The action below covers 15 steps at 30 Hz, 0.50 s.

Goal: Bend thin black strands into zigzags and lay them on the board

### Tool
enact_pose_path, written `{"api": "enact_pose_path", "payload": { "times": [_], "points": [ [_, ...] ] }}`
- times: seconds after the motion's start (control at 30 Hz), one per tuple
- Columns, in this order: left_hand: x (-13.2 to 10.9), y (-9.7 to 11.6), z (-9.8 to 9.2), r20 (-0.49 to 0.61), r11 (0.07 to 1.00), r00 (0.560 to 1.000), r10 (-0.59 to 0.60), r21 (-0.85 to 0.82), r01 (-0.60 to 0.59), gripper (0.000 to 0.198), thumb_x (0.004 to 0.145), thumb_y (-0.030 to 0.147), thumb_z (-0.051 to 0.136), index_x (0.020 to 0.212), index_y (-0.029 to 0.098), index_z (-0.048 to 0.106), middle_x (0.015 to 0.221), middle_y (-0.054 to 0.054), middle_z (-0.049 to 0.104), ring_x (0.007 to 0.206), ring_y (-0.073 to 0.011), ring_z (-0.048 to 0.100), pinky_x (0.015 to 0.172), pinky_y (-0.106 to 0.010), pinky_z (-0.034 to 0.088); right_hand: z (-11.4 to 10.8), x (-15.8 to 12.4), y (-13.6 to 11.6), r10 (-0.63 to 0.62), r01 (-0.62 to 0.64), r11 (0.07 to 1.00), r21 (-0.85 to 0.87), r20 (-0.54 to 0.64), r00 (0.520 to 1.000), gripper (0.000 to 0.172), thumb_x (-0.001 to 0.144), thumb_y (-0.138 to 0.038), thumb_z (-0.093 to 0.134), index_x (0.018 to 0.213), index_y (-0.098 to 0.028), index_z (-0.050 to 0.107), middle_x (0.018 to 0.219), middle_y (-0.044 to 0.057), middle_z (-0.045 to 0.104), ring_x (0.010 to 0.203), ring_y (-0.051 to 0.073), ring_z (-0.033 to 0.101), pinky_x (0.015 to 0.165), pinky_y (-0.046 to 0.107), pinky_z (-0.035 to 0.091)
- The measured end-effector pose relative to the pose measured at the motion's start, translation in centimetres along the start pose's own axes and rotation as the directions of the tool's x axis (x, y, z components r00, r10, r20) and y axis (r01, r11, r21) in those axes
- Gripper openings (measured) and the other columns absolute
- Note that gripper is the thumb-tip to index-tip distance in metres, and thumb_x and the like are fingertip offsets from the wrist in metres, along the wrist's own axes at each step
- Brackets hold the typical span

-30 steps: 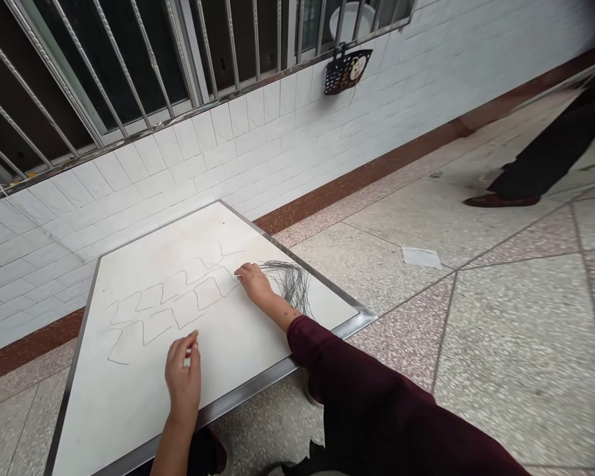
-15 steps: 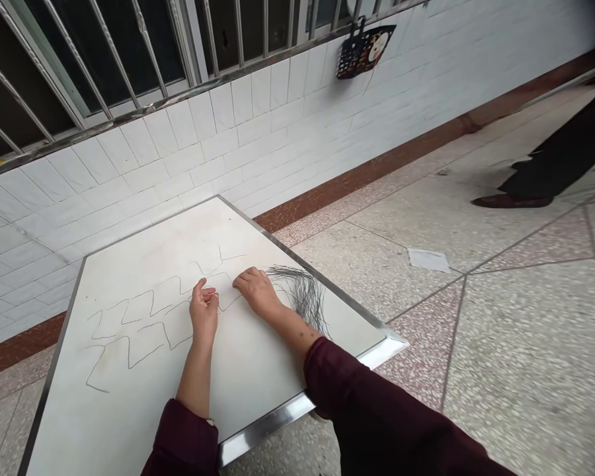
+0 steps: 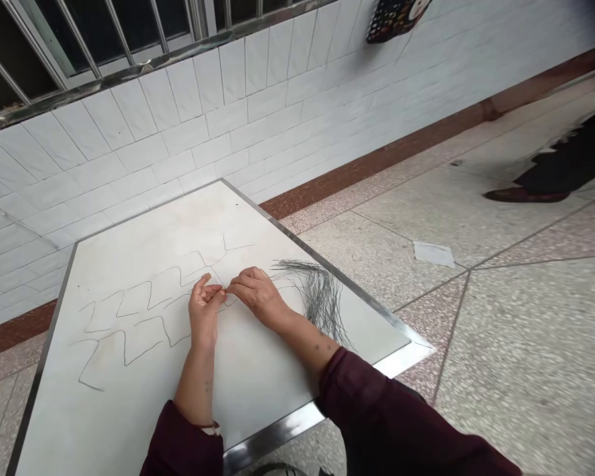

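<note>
A white board (image 3: 258, 377) with a metal rim lies low in front of me. On it runs a zigzag pattern of thin dark wire (image 3: 143, 317). A loose bundle of thin dark wires (image 3: 320, 294) lies at the board's right side. My left hand (image 3: 204, 309) and my right hand (image 3: 256, 295) meet at the right end of the zigzag. Their fingertips are pinched together on the thin wire there. Both forearms come out of dark red sleeves.
A white tiled wall (image 3: 258, 106) with a barred window stands behind the board. A dark basket (image 3: 394, 16) hangs from the bars. On the speckled tile floor lies a scrap of paper (image 3: 434, 253). Another person's dark trouser leg and shoe (image 3: 523, 195) are at far right.
My left hand went from the board's near part up to my right hand, and both now pinch the wire. The view has tilted down and moved closer.
</note>
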<state>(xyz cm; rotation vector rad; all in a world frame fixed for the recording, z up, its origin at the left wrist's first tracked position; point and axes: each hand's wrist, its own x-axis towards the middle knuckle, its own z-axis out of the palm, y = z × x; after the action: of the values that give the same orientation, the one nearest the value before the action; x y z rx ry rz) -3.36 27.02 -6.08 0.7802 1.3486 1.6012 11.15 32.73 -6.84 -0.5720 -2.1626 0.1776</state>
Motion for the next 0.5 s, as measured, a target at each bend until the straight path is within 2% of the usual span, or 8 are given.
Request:
{"api": "enact_pose_path", "payload": {
  "times": [0.17,0.27,0.37,0.5],
  "points": [
    [-0.03,-0.18,-0.24,0.099,0.993,0.991,-0.088,-0.073,0.096,0.060,0.075,0.026,0.073,0.129,0.016,0.050,0.085,-0.003,0.066,0.084,-0.0158,0.066,0.087,-0.038,0.050,-0.44,0.12,-0.06,-0.055,0.055,0.997,0.049,-0.008,0.998,0.025,0.099,-0.020,0.044,0.110,-0.025,0.066,0.094,0.005,0.069,0.090,0.020,0.053,0.080,0.035,0.044],
    [0.04,-0.28,-0.35,0.109,0.976,0.985,-0.133,-0.159,0.149,0.061,0.072,0.021,0.075,0.128,0.018,0.051,0.089,-0.003,0.066,0.088,-0.0154,0.065,0.090,-0.037,0.049,-0.65,0.11,-0.16,-0.075,0.075,0.995,0.072,-0.015,0.997,0.028,0.099,-0.020,0.042,0.115,-0.026,0.064,0.095,0.005,0.070,0.089,0.020,0.053,0.079,0.035,0.047],
    [0.12,-0.35,-0.45,0.092,0.966,0.988,-0.126,-0.215,0.143,0.058,0.070,0.019,0.076,0.124,0.019,0.054,0.091,-0.003,0.065,0.096,-0.0164,0.064,0.093,-0.035,0.047,-0.81,0.04,-0.25,-0.078,0.079,0.993,0.082,-0.012,0.997,0.030,0.100,-0.022,0.039,0.116,-0.026,0.065,0.098,0.006,0.070,0.090,0.020,0.054,0.078,0.037,0.048],
    [0.08,-0.18,-0.60,0.117,0.977,0.986,-0.118,-0.166,0.136,0.056,0.072,0.025,0.076,0.123,0.020,0.056,0.090,-0.003,0.065,0.096,-0.0178,0.063,0.088,-0.034,0.049,-0.77,-0.05,-0.19,-0.086,0.084,0.993,0.088,0.021,0.996,0.030,0.100,-0.022,0.040,0.114,-0.026,0.066,0.098,0.006,0.070,0.092,0.021,0.055,0.079,0.037,0.049]
  ]
}}
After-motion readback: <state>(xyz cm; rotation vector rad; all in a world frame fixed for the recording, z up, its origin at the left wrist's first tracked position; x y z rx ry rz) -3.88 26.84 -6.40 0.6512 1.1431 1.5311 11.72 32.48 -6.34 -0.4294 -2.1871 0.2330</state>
